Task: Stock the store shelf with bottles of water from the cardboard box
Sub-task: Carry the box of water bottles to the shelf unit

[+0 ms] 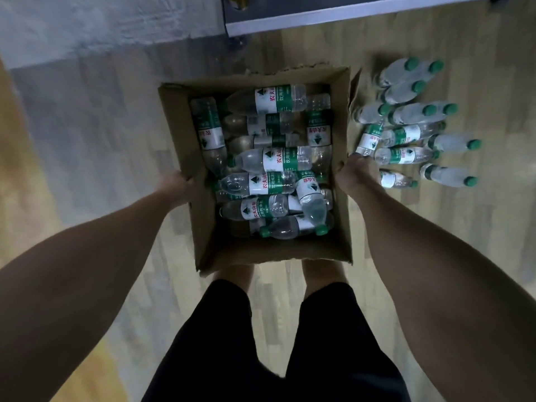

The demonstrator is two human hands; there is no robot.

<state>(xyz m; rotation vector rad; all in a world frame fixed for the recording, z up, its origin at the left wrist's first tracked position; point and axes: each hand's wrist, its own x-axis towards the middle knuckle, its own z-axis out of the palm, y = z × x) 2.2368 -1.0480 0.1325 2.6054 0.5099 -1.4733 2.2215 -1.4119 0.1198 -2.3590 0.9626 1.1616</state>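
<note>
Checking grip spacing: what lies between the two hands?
In the head view, the brown cardboard box of green-capped water bottles, between left hand and right hand.

Head-worn camera, steeply downward, close above cardboard box (185,117).

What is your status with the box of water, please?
Left hand and right hand grip cardboard box sides. Bottles piled inside. More bottles lie on floor, right.
</note>
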